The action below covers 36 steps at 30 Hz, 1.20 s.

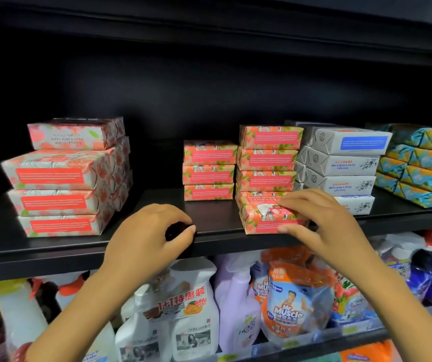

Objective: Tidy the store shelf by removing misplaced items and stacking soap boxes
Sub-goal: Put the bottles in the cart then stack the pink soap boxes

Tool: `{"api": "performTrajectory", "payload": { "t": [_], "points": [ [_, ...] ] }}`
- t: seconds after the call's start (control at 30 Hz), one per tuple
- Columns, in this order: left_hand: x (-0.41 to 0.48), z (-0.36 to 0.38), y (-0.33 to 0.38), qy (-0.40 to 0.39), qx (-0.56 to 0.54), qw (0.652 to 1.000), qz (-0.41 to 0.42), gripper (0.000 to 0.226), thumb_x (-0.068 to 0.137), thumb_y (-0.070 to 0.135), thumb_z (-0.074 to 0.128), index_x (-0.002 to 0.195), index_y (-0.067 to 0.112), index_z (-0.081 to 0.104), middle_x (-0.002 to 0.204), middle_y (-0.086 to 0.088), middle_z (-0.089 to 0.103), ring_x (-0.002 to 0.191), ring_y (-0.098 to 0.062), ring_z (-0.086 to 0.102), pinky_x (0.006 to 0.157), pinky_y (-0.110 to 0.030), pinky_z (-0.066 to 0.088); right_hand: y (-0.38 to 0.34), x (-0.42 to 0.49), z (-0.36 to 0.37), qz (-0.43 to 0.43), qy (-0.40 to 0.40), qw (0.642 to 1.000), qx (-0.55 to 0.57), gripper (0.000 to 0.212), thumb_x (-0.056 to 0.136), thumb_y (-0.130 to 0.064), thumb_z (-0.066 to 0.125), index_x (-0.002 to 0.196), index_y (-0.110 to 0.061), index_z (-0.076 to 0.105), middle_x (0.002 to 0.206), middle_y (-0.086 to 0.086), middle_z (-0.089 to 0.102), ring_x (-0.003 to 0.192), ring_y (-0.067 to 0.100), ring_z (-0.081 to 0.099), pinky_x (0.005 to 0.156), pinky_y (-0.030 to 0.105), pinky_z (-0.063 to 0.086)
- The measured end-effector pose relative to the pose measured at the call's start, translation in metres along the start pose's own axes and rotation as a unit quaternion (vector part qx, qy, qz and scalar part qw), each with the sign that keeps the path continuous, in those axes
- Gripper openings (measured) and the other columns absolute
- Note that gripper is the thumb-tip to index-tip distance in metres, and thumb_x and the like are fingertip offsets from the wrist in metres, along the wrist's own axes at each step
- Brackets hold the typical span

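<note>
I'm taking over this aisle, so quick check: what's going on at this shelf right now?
A person is tidying a shelf of boxed soap. Their right hand grips a pink soap box at the front edge, just in front of a stack of matching boxes. Their left hand is curled at the shelf's edge; whether it holds anything is unclear. White boxes are stacked to the right.
</note>
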<state>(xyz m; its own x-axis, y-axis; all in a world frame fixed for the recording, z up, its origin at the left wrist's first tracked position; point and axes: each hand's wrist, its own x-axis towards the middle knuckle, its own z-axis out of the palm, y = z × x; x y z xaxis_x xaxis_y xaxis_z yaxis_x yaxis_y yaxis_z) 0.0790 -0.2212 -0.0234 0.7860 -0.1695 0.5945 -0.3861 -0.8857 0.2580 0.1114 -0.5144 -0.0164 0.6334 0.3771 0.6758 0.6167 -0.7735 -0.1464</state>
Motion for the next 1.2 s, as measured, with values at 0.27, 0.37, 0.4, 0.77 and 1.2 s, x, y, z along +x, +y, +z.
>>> {"api": "performTrajectory", "payload": {
  "t": [0.27,0.37,0.4,0.77,1.2],
  "points": [
    [0.0,-0.001,-0.001,-0.001,0.004,1.0,-0.001,0.047,0.076,0.06,0.034,0.092,0.034,0.07,0.091,0.023,0.065,0.09,0.001,0.057,0.071,-0.017,0.045,-0.006,0.003,0.006,-0.004,0.024,0.997,-0.067,0.042,0.076,-0.036,0.062,0.109,-0.012,0.068,0.109,0.002,0.066,0.101,0.025,0.06,0.082,0.029,0.042],
    [0.0,-0.001,-0.001,0.0,0.007,1.0,-0.001,0.047,0.077,0.06,0.033,0.093,0.035,0.07,0.092,0.023,0.065,0.09,0.001,0.056,0.07,-0.011,0.039,-0.005,0.006,0.01,-0.002,0.028,0.997,-0.078,0.04,0.077,-0.035,0.062,0.108,-0.01,0.068,0.108,0.003,0.067,0.099,0.027,0.062,0.083,0.029,0.041],
    [-0.001,-0.001,0.0,0.001,0.008,1.0,-0.001,0.047,0.077,0.059,0.033,0.092,0.035,0.07,0.092,0.023,0.065,0.089,0.001,0.057,0.07,-0.01,0.038,-0.004,0.008,0.011,-0.003,0.028,0.996,-0.079,0.04,0.077,-0.034,0.062,0.108,-0.01,0.068,0.108,0.004,0.067,0.099,0.027,0.062,0.083,0.029,0.041],
    [-0.004,-0.001,-0.001,0.006,0.021,1.0,0.016,0.041,0.082,0.054,0.036,0.092,0.032,0.071,0.09,0.021,0.067,0.087,-0.003,0.06,0.065,-0.016,0.043,0.008,0.013,0.013,0.028,0.007,0.995,-0.091,0.037,0.081,-0.016,0.072,0.117,-0.011,0.063,0.116,0.006,0.065,0.107,0.029,0.059,0.082,0.041,0.051],
    [-0.005,0.001,0.0,0.017,0.032,0.999,0.027,0.04,0.084,0.051,0.037,0.09,0.031,0.071,0.088,0.02,0.068,0.084,-0.004,0.061,0.062,-0.013,0.041,-0.009,0.025,-0.002,0.058,-0.077,0.988,-0.122,0.048,0.086,-0.04,0.06,0.129,-0.017,0.054,0.128,0.0,0.057,0.119,0.021,0.049,0.091,0.035,0.044]
  ]
}}
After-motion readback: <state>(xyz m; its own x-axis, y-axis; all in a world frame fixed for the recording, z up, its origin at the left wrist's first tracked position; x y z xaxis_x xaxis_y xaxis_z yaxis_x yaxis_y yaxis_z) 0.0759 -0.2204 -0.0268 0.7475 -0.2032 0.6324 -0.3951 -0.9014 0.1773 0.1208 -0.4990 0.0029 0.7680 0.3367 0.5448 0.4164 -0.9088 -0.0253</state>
